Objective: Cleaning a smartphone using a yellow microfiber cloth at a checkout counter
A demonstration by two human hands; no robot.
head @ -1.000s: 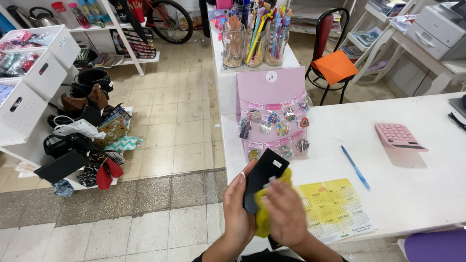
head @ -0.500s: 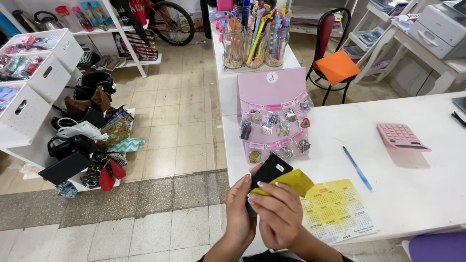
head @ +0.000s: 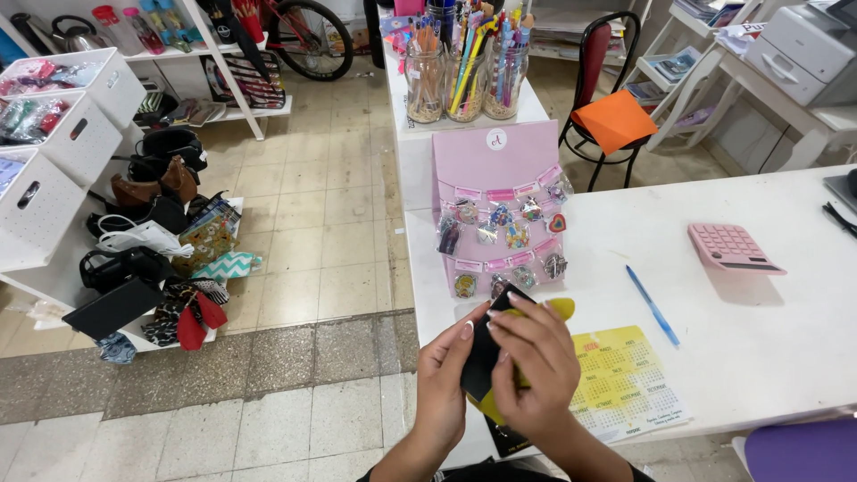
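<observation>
Over the near edge of the white counter, at the bottom of the view: left hand and right hand together around a flat black case backed by a yellow cloth. Left fingers curled along the case's left side, pressing it. Right fingers laid flat across its front, close together, thumb side hidden; yellow showing above and below that hand. Case tilted, upper corner pointing away from the body, held just above the counter edge and not resting on it.

Just right of the hands, flat on the counter: a yellow calendar sheet, partly under the right wrist. Beyond it, a blue pen lying at a slant, and farther right a pink calculator. Directly behind the hands, upright: a pink display card hung with rows of small charms in clear packets. Behind that, on a separate white stand: jars of pencils and pens.

Left on the tiled floor: a low white shelf with bags and shoes heaped against it. Back right: a chair with an orange seat.
</observation>
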